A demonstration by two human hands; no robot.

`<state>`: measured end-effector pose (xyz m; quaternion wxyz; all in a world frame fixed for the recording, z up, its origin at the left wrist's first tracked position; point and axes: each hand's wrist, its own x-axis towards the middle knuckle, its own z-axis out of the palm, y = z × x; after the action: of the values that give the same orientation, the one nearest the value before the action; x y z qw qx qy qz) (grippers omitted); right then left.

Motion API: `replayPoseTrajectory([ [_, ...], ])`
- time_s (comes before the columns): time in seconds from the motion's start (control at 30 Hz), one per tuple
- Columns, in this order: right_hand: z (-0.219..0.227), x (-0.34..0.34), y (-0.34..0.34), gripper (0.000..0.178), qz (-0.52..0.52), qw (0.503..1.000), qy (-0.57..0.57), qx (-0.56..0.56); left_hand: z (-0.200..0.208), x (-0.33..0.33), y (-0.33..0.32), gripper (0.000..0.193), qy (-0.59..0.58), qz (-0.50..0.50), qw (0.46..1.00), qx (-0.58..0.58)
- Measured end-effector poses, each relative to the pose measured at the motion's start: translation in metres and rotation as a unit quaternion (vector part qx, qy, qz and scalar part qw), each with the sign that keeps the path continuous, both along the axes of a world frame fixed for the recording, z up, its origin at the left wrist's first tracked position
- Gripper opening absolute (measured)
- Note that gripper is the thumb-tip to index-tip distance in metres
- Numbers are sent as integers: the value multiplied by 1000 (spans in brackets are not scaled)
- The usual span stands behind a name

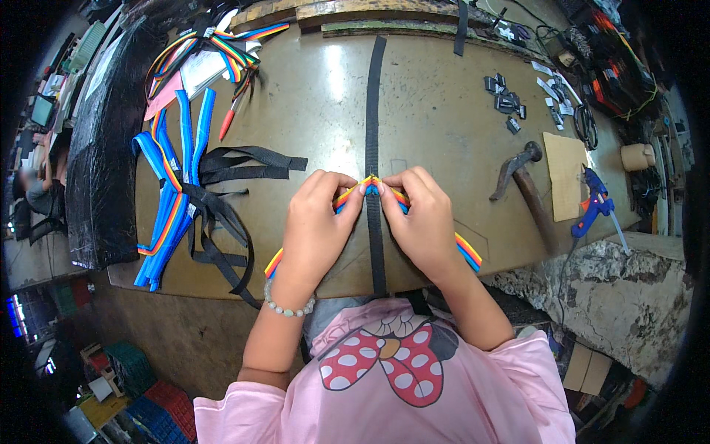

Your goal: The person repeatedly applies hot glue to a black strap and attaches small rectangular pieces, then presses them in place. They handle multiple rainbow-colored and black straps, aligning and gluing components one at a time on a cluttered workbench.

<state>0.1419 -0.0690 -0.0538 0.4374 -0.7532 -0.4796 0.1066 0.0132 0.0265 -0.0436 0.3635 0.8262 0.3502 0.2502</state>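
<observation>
Both hands meet at the middle of the table over a black webbing strap (376,96), which runs straight from the far side to the near edge. My left hand (318,218) pinches a rainbow-striped strap (468,254) between thumb and fingertips. On the other side, my right hand (421,222) pinches the same strap close by. Between the thumbs the striped strap peaks in a bend across the black one. Its two ends slant down and outward, showing beyond each wrist. The palms hide the stretches in between.
Left of my hands lies a bundle of blue and striped straps (166,222) with black webbing (251,159). Beyond it are a red pen (228,122) and more striped straps (222,46). At the right: a hammer (531,194), cardboard (563,177), a blue glue gun (594,201) and small black pieces (505,101).
</observation>
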Motion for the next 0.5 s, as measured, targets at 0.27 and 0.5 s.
replayPoseTrajectory([
  [0.27,7,-3,-8,15,-29,984,-139,-103,1,2,-8,23,66,-58,968,236],
  [0.5,27,52,-125,35,-202,936,-159,-240,-9,1,-3,24,-3,-72,985,159],
])
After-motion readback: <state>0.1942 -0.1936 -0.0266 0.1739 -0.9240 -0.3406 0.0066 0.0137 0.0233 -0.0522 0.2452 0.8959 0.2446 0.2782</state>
